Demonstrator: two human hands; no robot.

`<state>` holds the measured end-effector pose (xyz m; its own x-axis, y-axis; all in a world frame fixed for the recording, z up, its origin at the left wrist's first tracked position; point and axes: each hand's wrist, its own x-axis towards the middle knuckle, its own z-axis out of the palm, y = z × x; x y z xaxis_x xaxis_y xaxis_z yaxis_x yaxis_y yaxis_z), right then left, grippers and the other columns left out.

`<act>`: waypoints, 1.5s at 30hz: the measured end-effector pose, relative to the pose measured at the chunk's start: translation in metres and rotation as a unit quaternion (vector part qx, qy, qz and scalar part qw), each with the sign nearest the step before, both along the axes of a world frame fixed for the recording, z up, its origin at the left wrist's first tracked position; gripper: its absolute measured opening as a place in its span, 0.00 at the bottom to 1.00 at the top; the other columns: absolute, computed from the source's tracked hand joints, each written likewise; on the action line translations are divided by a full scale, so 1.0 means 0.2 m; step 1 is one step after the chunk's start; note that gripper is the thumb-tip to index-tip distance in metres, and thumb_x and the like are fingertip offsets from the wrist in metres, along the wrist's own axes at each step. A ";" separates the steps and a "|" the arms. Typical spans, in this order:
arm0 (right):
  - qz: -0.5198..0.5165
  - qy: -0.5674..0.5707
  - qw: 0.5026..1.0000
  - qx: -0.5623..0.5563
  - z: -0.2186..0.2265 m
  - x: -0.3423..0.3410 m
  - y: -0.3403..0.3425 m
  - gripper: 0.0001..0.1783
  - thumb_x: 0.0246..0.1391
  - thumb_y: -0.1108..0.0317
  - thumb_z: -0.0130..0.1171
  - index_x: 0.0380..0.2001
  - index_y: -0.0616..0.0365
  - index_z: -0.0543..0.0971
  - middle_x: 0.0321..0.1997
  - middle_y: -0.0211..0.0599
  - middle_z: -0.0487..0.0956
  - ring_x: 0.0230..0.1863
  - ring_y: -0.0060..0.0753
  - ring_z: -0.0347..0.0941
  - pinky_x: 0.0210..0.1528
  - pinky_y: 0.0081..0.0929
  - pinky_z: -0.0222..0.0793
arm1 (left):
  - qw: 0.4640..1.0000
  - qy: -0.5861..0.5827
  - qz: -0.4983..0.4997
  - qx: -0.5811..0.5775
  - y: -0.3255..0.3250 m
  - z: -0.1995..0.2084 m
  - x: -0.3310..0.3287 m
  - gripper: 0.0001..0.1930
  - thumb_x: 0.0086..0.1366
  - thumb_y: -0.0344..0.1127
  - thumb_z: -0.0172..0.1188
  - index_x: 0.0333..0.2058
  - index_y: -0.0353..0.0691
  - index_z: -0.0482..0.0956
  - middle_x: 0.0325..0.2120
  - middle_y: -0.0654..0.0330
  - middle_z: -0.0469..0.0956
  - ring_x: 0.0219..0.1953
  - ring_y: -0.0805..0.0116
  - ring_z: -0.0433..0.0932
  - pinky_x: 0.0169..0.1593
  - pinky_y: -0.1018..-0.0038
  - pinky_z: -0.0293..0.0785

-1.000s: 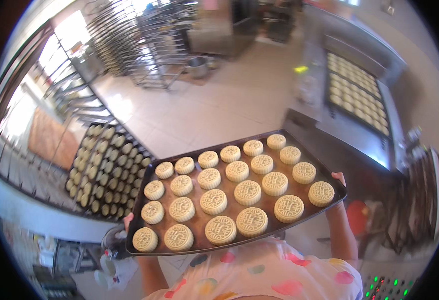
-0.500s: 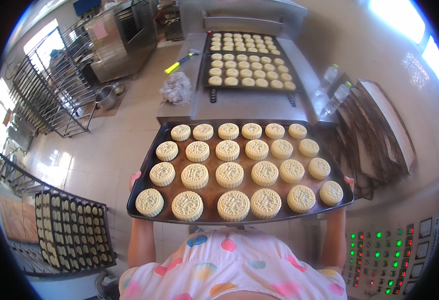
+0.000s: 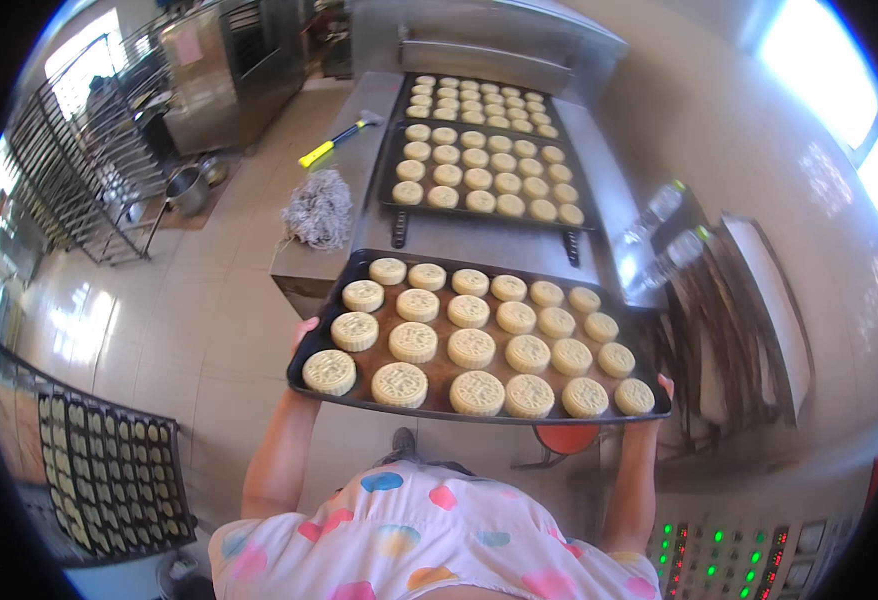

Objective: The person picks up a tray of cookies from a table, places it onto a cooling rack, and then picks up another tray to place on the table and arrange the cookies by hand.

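Observation:
My left hand (image 3: 304, 332) and my right hand (image 3: 666, 388) grip the two short sides of a dark baking tray (image 3: 374, 358), fingers mostly hidden beneath it. Rows of pale round mooncakes (image 3: 471, 348) with pressed patterns and fluted sides stand on its brown surface. The tray is held out in front of my body, slanting down to the right. Just beyond its far edge is a metal oven conveyor bed (image 3: 479, 238). Two more trays of mooncakes (image 3: 479, 180) lie there end to end, the farther one near the oven mouth (image 3: 484, 62).
On the bed's left side lie a grey shaggy mop head (image 3: 319, 210) and a yellow-handled scraper (image 3: 339, 140). Clear plastic bottles (image 3: 664, 265) stand at right, beside dark stacked sheets (image 3: 729, 330). A loaded tray rack (image 3: 114, 470) is at lower left, a lit control panel (image 3: 729, 560) at lower right.
My arms have stretched farther forward, carrying the tray away from my body toward the conveyor bed. The tray now slopes down to the right, and the view has shifted. Both hands keep their hold.

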<state>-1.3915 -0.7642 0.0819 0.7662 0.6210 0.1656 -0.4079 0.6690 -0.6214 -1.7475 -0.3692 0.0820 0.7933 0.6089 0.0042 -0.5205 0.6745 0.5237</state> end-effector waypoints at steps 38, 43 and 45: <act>-0.107 0.213 0.951 -0.196 -0.55 0.36 0.29 0.26 0.54 0.50 0.57 0.47 0.59 0.73 0.48 0.38 0.76 0.47 0.40 0.73 0.51 0.41 0.69 | 0.918 0.344 0.189 0.049 0.21 -0.60 0.16 0.32 0.61 0.55 0.55 0.52 0.30 0.68 0.47 0.54 0.74 0.48 0.65 0.74 0.53 0.69 0.69; -0.166 0.200 0.934 -0.244 -0.52 0.35 0.35 0.27 0.51 0.50 0.60 0.46 0.60 0.73 0.45 0.37 0.77 0.43 0.38 0.74 0.49 0.39 0.69 | 0.892 0.382 0.235 0.054 0.23 -0.59 0.16 0.30 0.62 0.54 0.55 0.48 0.28 0.71 0.43 0.54 0.76 0.43 0.66 0.76 0.49 0.70 0.72; -0.181 0.184 0.926 -0.275 -0.47 0.33 0.38 0.29 0.51 0.49 0.60 0.47 0.61 0.73 0.46 0.37 0.76 0.43 0.38 0.73 0.49 0.38 0.69 | 0.890 0.385 0.237 0.060 0.22 -0.57 0.18 0.30 0.62 0.53 0.55 0.47 0.28 0.71 0.43 0.54 0.76 0.43 0.66 0.76 0.49 0.71 0.72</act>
<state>-1.3255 -0.6890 -0.0126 0.8822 0.2249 -0.4138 -0.4709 0.4275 -0.7717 -1.7120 -0.3242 -0.0323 0.2429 0.9079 -0.3416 -0.1868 0.3893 0.9020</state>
